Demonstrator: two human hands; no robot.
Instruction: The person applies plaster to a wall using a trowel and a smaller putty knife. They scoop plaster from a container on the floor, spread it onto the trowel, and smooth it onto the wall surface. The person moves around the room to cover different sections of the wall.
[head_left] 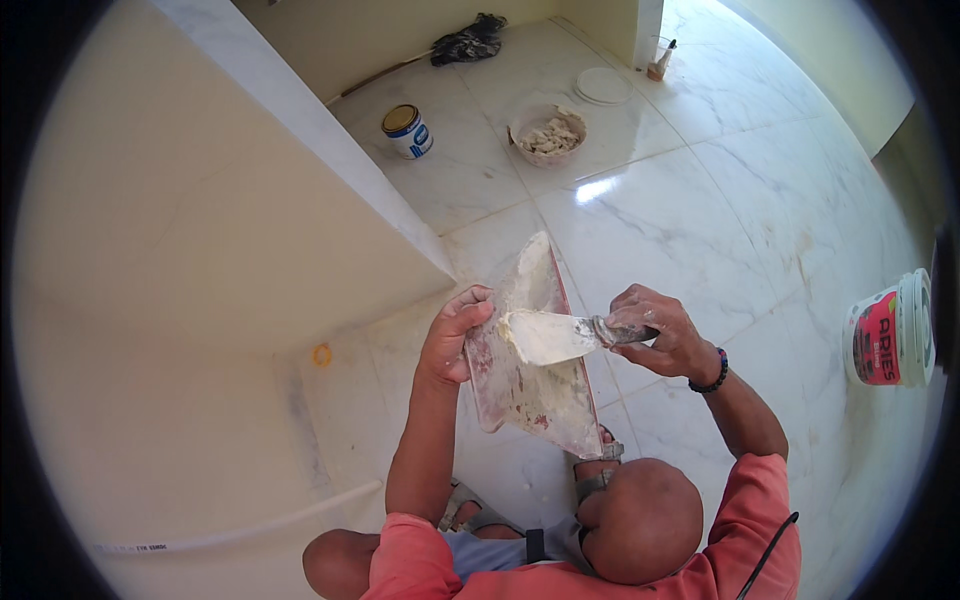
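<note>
My left hand (455, 335) grips the left edge of a reddish plastering board (535, 405), which is tilted and smeared with white putty. In my right hand (665, 330) is the handle of a putty knife (555, 338), fingers wrapped round it. Its wide blade is coated in white putty and lies over the middle of the board. From this view I cannot tell whether the blade presses on the board. A thicker ridge of putty sits at the blade's far edge.
On the marbled tile floor stand a bowl of putty (550, 155), a blue and white can (408, 132), a round lid (603, 86) and a black plastic bag (470, 42). A white bucket (888, 335) is at right. The wall corner (430, 260) juts in from the left.
</note>
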